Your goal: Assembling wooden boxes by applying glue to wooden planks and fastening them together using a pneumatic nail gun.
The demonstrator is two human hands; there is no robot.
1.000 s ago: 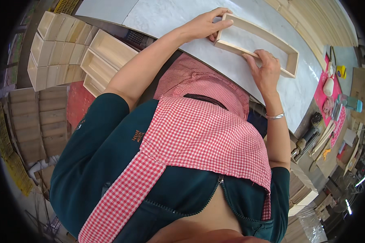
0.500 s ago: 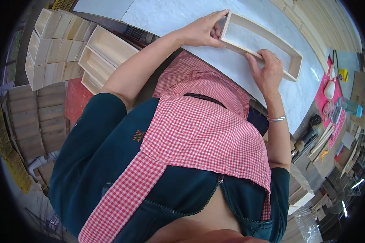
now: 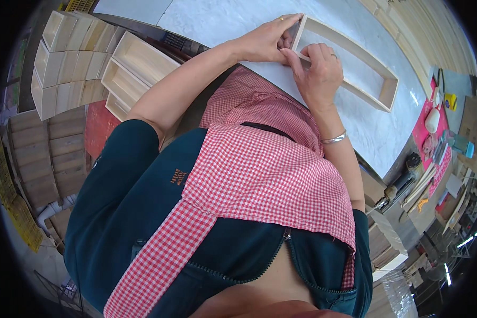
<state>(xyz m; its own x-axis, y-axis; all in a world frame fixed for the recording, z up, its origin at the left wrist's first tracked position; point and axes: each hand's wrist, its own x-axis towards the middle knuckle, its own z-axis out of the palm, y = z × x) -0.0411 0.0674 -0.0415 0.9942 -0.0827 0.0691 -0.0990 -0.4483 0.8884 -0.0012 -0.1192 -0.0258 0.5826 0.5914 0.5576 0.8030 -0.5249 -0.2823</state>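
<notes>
I see both hands close together on the long wooden frame (image 3: 355, 49), which lies on the pale tabletop (image 3: 217, 21) and stretches off to their right — the left hand (image 3: 267, 42) clasps its short end, forefinger straight to the far corner, thumb near the closer one, other fingers curled. The right hand (image 3: 320, 73) pinches the near wall just beside the left thumb, fingers bent over it, a silver bangle (image 3: 334, 138) around its wrist; open wooden boxes (image 3: 143, 59) sit beyond the left forearm.
</notes>
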